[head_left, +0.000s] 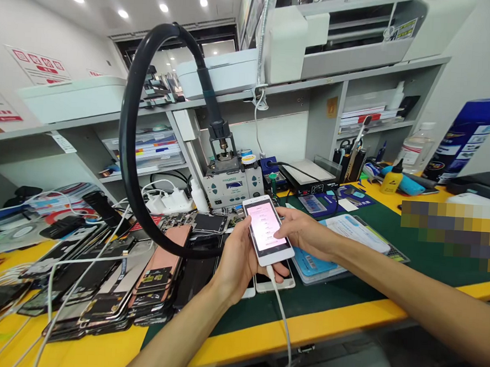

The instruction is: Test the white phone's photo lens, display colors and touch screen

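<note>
My left hand (pixel 236 260) is wrapped round a white smartphone (pixel 268 230), held above the bench with its lit pinkish screen facing me. A white cable (pixel 283 319) plugs into the phone's bottom end and drops over the bench's front edge. My right hand (pixel 304 231) grips the phone's right side, its thumb resting on the screen. Under the phone, another white phone (pixel 274 284) lies flat on the green mat (pixel 368 274).
Stacks of disassembled phones and screens (pixel 110 286) cover the yellow bench at left. A thick black hose (pixel 128 143) loops up from a grey rework station (pixel 232 185). Blue-labelled cards (pixel 350 228), bottles (pixel 392 178) and shelves with printers stand behind.
</note>
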Demonstrator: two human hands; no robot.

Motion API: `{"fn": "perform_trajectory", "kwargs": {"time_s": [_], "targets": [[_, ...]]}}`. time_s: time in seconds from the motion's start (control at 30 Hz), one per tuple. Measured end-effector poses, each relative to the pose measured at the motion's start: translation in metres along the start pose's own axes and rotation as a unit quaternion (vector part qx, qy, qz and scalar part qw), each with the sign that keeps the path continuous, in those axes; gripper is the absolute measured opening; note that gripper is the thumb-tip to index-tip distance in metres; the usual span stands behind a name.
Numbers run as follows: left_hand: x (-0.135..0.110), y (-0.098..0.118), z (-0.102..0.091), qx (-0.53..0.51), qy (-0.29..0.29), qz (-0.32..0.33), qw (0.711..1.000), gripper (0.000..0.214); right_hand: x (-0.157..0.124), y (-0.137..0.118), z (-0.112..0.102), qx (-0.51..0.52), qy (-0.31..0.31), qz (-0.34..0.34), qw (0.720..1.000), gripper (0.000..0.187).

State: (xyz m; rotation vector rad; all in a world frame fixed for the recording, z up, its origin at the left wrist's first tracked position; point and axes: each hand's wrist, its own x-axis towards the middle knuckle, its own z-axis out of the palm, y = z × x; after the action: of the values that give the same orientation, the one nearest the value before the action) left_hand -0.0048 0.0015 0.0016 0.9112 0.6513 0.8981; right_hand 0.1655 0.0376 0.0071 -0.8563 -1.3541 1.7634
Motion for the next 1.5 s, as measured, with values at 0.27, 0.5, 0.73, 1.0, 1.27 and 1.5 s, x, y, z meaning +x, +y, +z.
{"fn": "perform_trajectory", "kwargs": {"time_s": [0.27, 0.5, 0.73, 1.0, 1.27, 1.5], "targets": [[-0.0008, 0.0024, 0.0032, 0.002, 0.009, -0.003, 1.000, 0.058, -0.0017, -0.0031, 0.0029, 0.018, 0.001, 0.003, 1.000, 0.051], [0.0011, -0.0001, -0.0017, -0.017, 0.000, -0.001, 1.000, 0.059, -0.0008, -0.0044, 0.0049, 0.039, 0.009, 0.016, 0.999, 0.053], [0.0009, -0.0003, -0.0007, -0.028, 0.009, -0.006, 1.000, 0.055, -0.0011, -0.0053, 0.0057, 0.032, 0.012, 0.018, 0.999, 0.053], [0.0018, 0.0012, 0.0008, -0.043, 0.012, -0.010, 0.999, 0.052, -0.0002, -0.0042, 0.0060, 0.037, 0.006, 0.017, 0.999, 0.048], [0.0009, 0.0018, -0.0002, -0.017, 0.006, 0.002, 1.000, 0.063, -0.0019, -0.0038, 0.0012, 0.053, -0.021, 0.007, 0.998, 0.055], [0.0010, 0.0022, -0.0035, -0.064, 0.012, 0.020, 0.998, 0.059, -0.0027, -0.0045, 0.0011, 0.051, -0.066, -0.007, 0.996, 0.059]]}}
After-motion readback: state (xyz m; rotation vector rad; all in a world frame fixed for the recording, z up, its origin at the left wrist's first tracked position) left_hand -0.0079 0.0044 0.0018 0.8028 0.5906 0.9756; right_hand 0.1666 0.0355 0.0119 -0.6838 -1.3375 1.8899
